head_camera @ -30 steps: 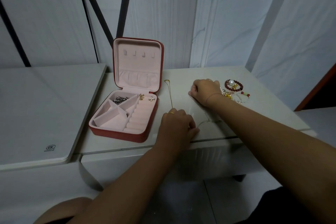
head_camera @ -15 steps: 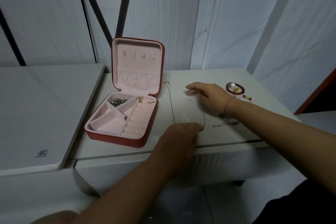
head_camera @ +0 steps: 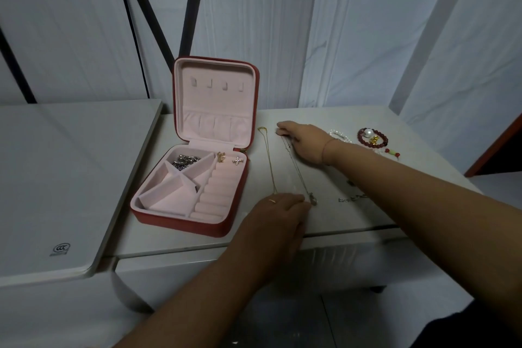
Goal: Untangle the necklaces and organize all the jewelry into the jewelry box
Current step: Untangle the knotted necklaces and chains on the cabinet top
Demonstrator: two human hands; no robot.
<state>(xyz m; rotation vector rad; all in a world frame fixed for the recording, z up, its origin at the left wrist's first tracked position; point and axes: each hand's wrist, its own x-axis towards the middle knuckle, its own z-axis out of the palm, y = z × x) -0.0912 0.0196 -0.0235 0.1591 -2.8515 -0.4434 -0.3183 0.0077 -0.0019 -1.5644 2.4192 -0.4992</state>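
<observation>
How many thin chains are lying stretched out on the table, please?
2. The gold chain lies beside the jewelry box; the chain with a pendant lies to its right. A silvery piece farther right is partly hidden and could be another.

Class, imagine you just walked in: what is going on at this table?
A person is laying necklaces out straight beside an open red jewelry box. The right grip presses the far end of the pendant necklace on the table. The left grip sits at the near ends of it and the gold necklace. Some pieces are in the box, and a red bracelet lies further right.
</observation>
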